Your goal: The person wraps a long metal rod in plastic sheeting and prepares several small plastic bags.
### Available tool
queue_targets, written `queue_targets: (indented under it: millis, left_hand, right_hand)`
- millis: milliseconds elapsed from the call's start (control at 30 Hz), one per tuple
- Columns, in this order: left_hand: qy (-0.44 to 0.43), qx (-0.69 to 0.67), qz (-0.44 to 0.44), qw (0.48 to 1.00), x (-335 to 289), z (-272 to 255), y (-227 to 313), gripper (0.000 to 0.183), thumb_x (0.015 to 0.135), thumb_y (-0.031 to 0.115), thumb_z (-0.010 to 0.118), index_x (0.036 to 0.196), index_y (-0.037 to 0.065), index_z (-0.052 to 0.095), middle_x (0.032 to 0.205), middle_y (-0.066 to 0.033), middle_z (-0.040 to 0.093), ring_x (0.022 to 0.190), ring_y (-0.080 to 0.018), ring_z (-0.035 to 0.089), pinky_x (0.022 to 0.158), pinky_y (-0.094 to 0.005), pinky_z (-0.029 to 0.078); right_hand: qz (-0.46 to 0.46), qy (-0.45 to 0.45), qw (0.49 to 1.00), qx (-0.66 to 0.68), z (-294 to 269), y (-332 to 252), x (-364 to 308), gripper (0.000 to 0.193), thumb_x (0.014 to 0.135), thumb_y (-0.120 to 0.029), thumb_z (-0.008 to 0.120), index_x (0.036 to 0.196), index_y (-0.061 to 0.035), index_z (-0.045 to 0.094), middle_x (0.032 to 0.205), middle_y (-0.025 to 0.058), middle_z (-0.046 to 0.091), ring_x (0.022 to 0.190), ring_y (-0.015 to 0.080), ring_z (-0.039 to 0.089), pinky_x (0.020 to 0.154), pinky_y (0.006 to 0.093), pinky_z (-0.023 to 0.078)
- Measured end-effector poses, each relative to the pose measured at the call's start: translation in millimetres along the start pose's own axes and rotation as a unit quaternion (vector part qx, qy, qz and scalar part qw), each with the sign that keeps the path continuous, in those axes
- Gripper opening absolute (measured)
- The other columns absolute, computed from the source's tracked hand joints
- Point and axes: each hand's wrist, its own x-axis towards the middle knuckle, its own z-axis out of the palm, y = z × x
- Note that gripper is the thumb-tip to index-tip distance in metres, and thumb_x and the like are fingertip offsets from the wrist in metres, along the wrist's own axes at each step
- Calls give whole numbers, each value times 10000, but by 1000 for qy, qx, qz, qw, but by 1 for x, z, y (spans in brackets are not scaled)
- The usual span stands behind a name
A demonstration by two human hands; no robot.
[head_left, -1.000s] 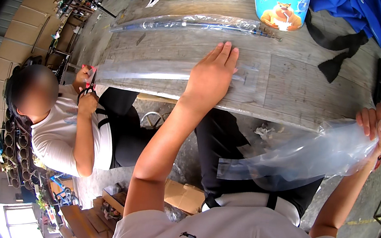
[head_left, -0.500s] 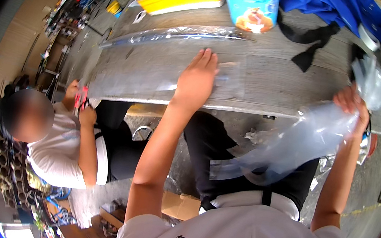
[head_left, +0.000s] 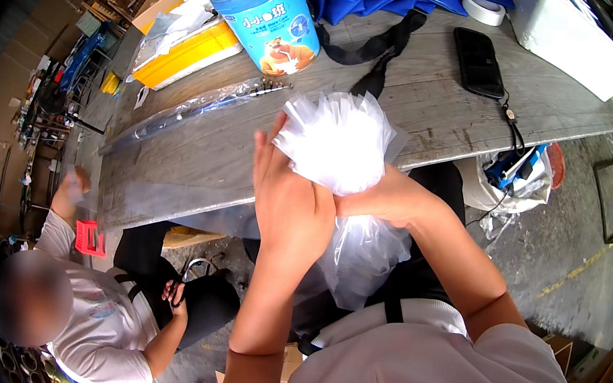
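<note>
A bunch of clear plastic bags is gathered in front of me at the table's edge. Its ends fan out above my hands, while the rest hangs below over my lap. My right hand grips the bunch at its narrow middle; its fingers are partly hidden behind my left hand. With fingers stretched upward, my left hand lies against the side of the bunch, its palm out of sight. Left of it, a blurred translucent plastic sheet runs along the table's front edge.
On the grey table are a blue tub, a yellow box, a long clear sleeve, a black strap, a phone and a tape roll. A co-worker sits at left, beside a red basket.
My right hand has brought the plastic bunch from the right to the middle. My left hand has come off the tabletop and now touches the bunch. The view has turned rightward.
</note>
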Motion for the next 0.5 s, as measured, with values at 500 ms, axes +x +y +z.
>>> queue_targets:
  millis: [500]
  left_hand:
    - [-431, -107, -346, 827, -208, -11, -105, 648, 887, 393, 579, 1411, 96, 339, 1440, -156, 361, 1304, -306, 380, 1038, -494, 326]
  right_hand:
    - [-247, 0, 949, 194, -125, -53, -24, 146, 865, -26, 555, 845, -77, 420, 621, -45, 334, 583, 66, 323, 611, 215, 315]
